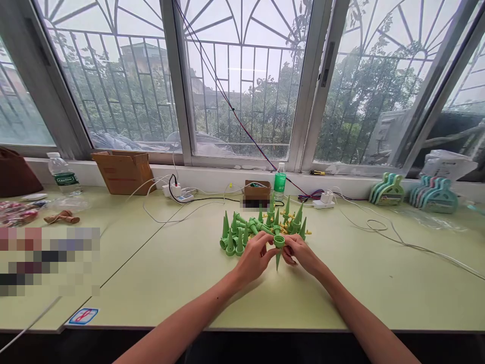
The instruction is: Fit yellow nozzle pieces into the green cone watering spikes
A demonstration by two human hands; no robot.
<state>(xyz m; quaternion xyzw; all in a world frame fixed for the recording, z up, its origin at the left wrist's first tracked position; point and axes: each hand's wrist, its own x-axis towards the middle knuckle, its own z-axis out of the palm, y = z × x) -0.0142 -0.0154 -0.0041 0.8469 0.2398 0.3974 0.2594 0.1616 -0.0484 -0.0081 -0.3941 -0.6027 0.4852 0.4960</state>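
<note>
Nearest item: one green spike (279, 242), cup up, point down, over the table (303, 303). My left hand (254, 259) pinches its left side; my right hand (301, 253) pinches its right. Just beyond: one heap of green cones (252, 226), more than ten, some upright, with several yellow pieces (308, 233). Farther back, I count two cardboard boxes (123, 173), two bottles (279, 182) and two hanger bundles (387, 190). My fingers partly hide the spike; overlap prevents an exact heap count; blocky masking obscures items at left
</note>
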